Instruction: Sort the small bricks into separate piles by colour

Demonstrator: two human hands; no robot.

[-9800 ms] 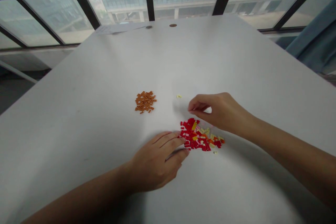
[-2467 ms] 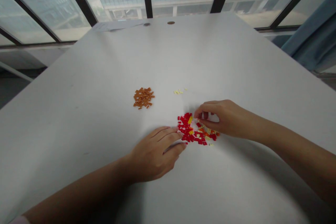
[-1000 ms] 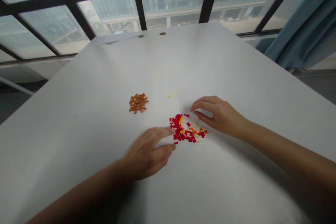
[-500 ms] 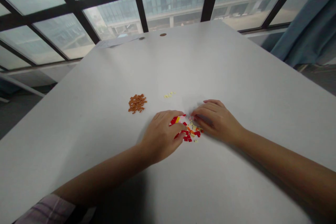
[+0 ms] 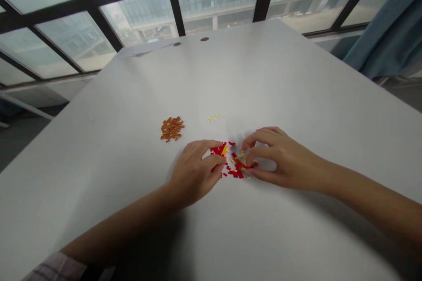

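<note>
A loose pile of small building bricks (image 5: 238,171), mostly red with some orange and pale yellow ones, lies on the white table between my hands. My left hand (image 5: 194,167) rests at the pile's left edge. Its fingers curve around several red bricks and a yellow one (image 5: 224,149), with thumb and fingertips apart. From the right, my right hand (image 5: 275,156) reaches into the pile. Its fingers are bent and spread, the tips touching the orange and pale bricks. Whether a single brick sits between those fingertips is too small to make out.
A heap of small brown bricks (image 5: 172,128) lies left of and beyond my left hand. Several pale yellow bricks (image 5: 213,117) lie farther back in the middle. White paper (image 5: 141,49) and two round brown discs (image 5: 204,39) are at the table's far edge, near the window.
My right hand's fingers have spread farther apart and moved over the pile, stirring the bricks. My left hand has shifted slightly left, showing more of the red bricks.
</note>
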